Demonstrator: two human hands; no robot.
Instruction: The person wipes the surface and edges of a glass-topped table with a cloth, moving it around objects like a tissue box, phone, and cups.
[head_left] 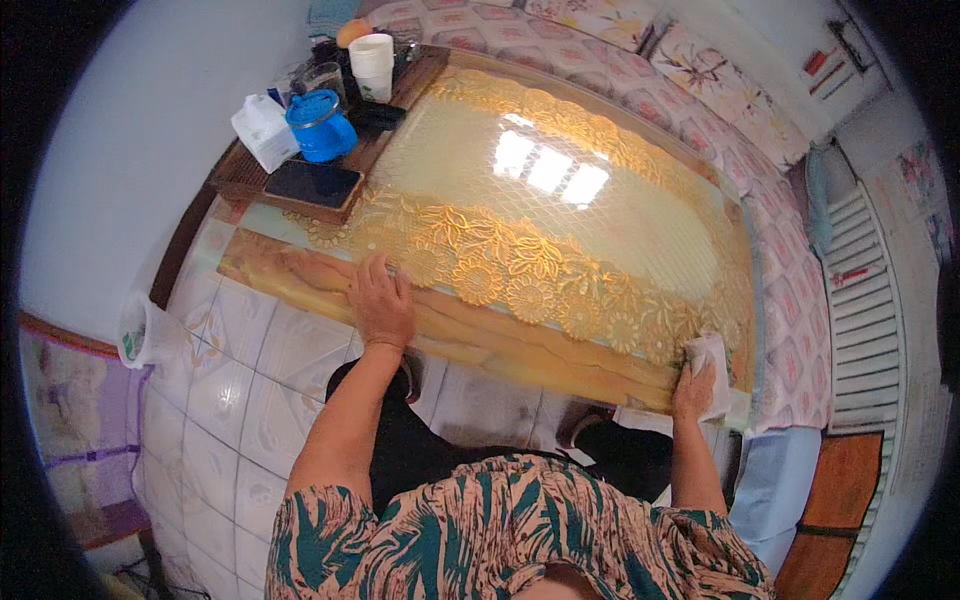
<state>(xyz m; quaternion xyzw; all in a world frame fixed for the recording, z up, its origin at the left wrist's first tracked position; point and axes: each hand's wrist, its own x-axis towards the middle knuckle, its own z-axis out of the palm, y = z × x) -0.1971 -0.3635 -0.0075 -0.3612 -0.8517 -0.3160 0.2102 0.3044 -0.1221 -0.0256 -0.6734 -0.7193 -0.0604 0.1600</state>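
In front of me is a low table [560, 390] with a glossy, marble-patterned edge. A clear cover with a gold floral border [480, 240] lies over its top. My left hand [381, 305] rests on the near edge, left of the middle, with its fingers stretched out and nothing in it. At the near right corner my right hand [692, 390] presses a crumpled white tissue [710, 365] against the tabletop. The tissue hides part of that hand's fingers.
A dark wooden tray [245, 178] at the far left bears a blue cup [320, 127], stacked paper cups [372, 68], a tissue pack [265, 133] and a phone [313, 184]. A patterned sofa [790, 270] borders the far and right sides. A white bin [137, 330] stands left.
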